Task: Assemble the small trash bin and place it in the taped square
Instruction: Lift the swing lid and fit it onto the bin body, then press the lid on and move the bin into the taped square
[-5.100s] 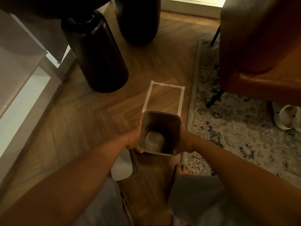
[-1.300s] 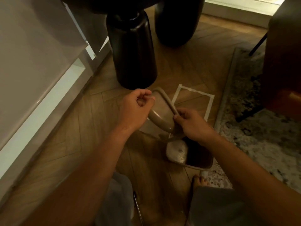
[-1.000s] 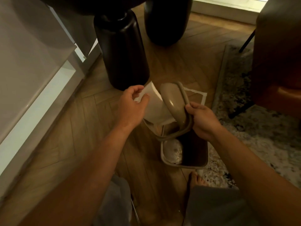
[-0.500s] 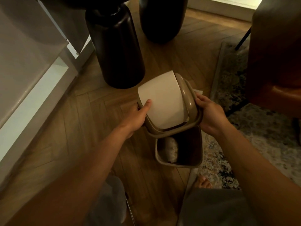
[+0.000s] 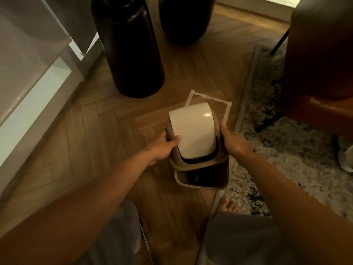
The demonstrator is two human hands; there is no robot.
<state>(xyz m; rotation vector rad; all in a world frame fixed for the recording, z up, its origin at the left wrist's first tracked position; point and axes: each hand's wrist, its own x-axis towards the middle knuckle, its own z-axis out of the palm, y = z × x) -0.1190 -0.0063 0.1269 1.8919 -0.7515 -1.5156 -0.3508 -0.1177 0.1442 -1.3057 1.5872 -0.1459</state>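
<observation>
The beige bin lid (image 5: 193, 131), with a white swing flap in a tan frame, is held tilted just over the far part of the open bin body (image 5: 202, 178), whose near rim still shows. My left hand (image 5: 162, 146) grips the lid's left side, thumb on the flap. My right hand (image 5: 232, 140) holds its right side. The bin body stands on the wooden floor just in front of the white taped square (image 5: 210, 98), whose far corners show beyond the lid.
Two tall black vases (image 5: 129, 46) (image 5: 183, 18) stand behind the square. A white cabinet (image 5: 28, 73) runs along the left. A patterned rug (image 5: 277, 142) and a brown chair (image 5: 321, 58) lie to the right. My bare foot (image 5: 228, 204) is near the bin.
The lid has turned flap-up and come down toward the bin body, now covering most of its opening. Both hands moved down with it; the taped square's far corners came into sight.
</observation>
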